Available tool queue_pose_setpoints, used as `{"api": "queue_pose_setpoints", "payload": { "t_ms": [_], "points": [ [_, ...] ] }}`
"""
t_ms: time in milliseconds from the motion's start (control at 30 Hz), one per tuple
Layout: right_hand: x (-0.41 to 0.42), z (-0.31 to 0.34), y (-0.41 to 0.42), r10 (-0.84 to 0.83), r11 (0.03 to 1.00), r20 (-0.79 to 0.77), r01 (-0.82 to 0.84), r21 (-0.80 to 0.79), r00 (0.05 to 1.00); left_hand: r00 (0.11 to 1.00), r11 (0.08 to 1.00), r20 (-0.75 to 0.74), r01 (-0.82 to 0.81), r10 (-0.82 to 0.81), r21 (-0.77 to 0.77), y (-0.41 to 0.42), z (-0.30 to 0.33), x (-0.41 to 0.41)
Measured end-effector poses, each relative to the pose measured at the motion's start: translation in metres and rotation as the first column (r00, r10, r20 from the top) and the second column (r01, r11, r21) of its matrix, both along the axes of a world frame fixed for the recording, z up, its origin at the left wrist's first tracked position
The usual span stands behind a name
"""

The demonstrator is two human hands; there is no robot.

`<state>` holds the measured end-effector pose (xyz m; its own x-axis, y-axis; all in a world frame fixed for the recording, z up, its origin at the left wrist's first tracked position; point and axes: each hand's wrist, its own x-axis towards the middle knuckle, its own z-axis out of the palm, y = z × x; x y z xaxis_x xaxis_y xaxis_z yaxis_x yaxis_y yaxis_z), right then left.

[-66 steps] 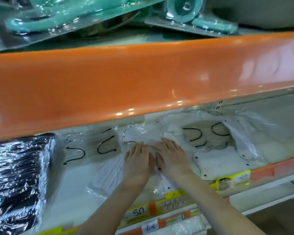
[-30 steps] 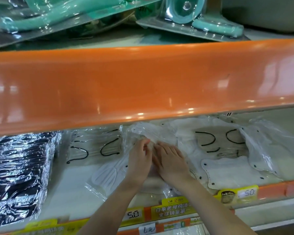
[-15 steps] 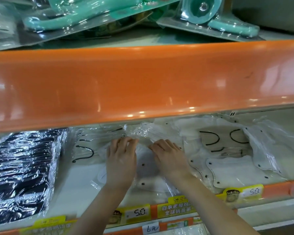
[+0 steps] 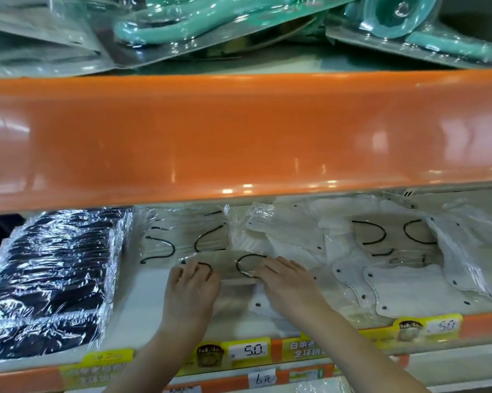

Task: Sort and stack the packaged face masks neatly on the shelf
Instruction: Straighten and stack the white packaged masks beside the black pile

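My left hand [image 4: 189, 290] and right hand [image 4: 287, 282] lie flat, each grip spread, fingers pressing a clear mask packet [image 4: 233, 268] onto loose white masks [image 4: 267, 304] at the shelf [image 4: 142, 313] centre, near the front edge.

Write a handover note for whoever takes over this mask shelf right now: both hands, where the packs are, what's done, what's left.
Left hand: fingers on the left end of a clear mask pack with black ear loops.
Right hand: fingers on the same pack's right end.
That pack lies on loose white packs at the shelf front.
Done: black mask packs stacked at the left; a black-loop stack stands behind the hands.
Left: the held pack is not yet on a stack; white masks and more black-loop packs lie jumbled at the right.
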<state>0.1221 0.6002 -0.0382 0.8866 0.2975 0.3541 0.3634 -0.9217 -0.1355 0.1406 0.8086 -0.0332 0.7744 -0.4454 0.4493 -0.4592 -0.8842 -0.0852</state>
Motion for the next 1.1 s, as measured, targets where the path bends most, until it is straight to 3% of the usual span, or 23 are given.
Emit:
{"api": "queue_pose_setpoints", "payload": {
  "t_ms": [233,633,767,900,1033,1100],
  "points": [
    [-0.002,0.004,0.009,-0.04,0.999,0.214,0.041,0.0,0.976,0.998,0.991,-0.063,-0.007,-0.001,-0.133,0.019,0.001,-0.003],
    [0.003,0.008,0.042,-0.026,0.995,0.28,-0.002,0.099,0.96,0.983,0.946,0.174,0.003,0.057,-0.324,0.056,0.01,0.012],
    [-0.008,0.01,0.059,0.078,0.994,0.245,-0.095,0.061,0.967,0.999,0.912,-0.02,-0.054,0.05,-0.406,0.067,0.006,0.022],
    [-0.017,0.008,0.073,0.124,0.99,0.066,-0.127,0.056,0.99,0.953,0.948,-0.298,-0.049,-0.049,-0.315,0.073,0.001,0.029],
    [-0.02,0.01,0.074,0.1,0.994,-0.105,-0.095,0.048,0.989,0.932,0.955,-0.362,-0.073,-0.038,-0.287,0.077,-0.003,0.024],
    [-0.022,0.013,0.075,0.105,0.994,-0.146,-0.101,0.036,0.984,0.919,0.928,-0.39,-0.196,0.061,-0.318,0.08,0.003,0.019]
  ]
}}
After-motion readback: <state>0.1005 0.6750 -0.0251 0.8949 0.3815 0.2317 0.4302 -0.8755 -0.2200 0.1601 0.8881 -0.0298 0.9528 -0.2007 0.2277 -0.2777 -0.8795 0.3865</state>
